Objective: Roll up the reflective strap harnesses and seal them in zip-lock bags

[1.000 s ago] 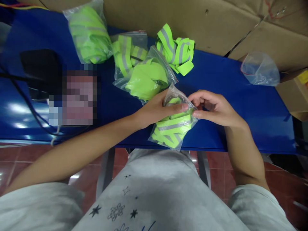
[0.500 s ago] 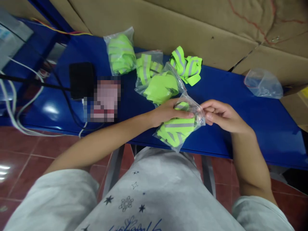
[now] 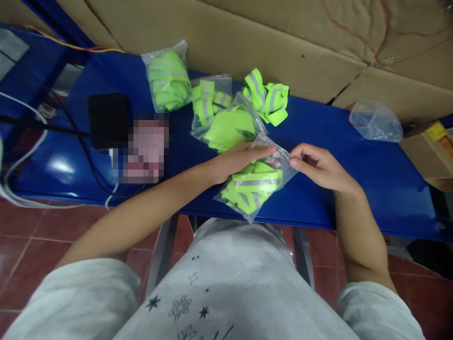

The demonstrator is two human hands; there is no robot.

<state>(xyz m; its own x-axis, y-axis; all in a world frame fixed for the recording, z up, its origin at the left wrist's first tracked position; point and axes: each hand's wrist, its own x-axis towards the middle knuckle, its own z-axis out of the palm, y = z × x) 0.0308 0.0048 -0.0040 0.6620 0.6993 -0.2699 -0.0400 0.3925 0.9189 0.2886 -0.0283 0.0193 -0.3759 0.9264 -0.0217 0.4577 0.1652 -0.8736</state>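
Note:
A clear zip bag (image 3: 283, 165) near the table's front edge holds a folded neon-yellow reflective strap (image 3: 256, 182). My left hand (image 3: 240, 160) is closed on the bag's upper left part, thumb stretched along the top. Between thumb and fingertips, my right hand (image 3: 314, 163) pinches the bag's upper right corner. Just behind lies another bag with a plain neon-yellow band (image 3: 231, 126). A bagged reflective strap (image 3: 207, 101) and a fuller bagged bundle (image 3: 169, 80) are farther back. One loose reflective strap (image 3: 267, 97) lies by the cardboard, outside any bag.
An empty-looking clear bag (image 3: 377, 122) lies at the back right of the blue table (image 3: 318, 127). Cardboard (image 3: 230, 42) lines the back. At the left are a black flat device (image 3: 108, 120), a blurred-out item (image 3: 146, 148) and several cables (image 3: 24, 189).
My left thumb has shifted up from the strap toward the bag's mouth. The right hand now pinches the bag's corner, drawing it out flatter. The view has shifted slightly.

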